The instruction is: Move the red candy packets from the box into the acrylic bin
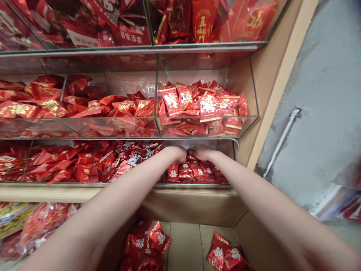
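Observation:
Both arms reach into the lower right shelf compartment. My left hand [178, 153] is bent down at the back of red candy packets [197, 171] with silver characters. Close beside it, to the right, my right hand [202, 152] also touches the packets at the back. The fingers of both hands are mostly hidden, so what they hold cannot be made out. Below the shelf stands an open cardboard box [184, 241], with similar red packets [143, 244] at its left and a few more packets [227, 254] at its right.
Clear-fronted compartments [207, 126] of red packets stand directly above the hands. More red packets [64, 162] fill the lower shelf to the left. A wooden side panel [282, 75] and grey wall [318, 113] lie right. Plastic bags [45, 222] sit at lower left.

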Demonstrator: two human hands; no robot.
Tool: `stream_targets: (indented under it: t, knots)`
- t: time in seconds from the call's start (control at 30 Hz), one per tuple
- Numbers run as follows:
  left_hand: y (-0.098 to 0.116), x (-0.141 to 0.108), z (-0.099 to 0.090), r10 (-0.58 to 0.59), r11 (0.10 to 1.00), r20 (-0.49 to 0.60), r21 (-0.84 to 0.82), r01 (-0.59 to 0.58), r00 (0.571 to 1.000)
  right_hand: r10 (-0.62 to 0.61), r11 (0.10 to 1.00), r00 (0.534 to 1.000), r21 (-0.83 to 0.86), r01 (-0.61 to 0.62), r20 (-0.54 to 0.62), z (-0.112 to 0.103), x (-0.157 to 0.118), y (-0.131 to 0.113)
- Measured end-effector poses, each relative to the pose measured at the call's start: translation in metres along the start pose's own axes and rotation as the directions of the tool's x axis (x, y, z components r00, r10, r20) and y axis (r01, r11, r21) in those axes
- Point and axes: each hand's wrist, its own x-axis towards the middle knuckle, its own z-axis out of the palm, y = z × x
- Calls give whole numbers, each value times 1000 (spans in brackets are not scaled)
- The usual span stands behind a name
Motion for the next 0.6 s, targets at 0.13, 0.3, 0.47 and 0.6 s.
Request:
stream_targets:
  t: [0.13, 0.3, 0.47, 0.6]
  knots:
    - [3, -3, -10, -34, 997, 125, 78, 24, 992, 7, 1000, 1000, -22, -7, -24, -13, -10, 0]
    - [6, -5, -10, -31, 995, 130, 96, 19, 991, 98, 991, 994, -94, -93, 50, -21, -19, -2]
    - [4, -1, -7, -8, 997, 89, 82, 1, 996, 83, 987, 989, -150, -65, 119, -23, -25, 0]
    - [-2, 2, -4, 93, 995, -17, 37, -92, 996, 63, 982, 985, -187, -32, 158, -28, -28, 2]
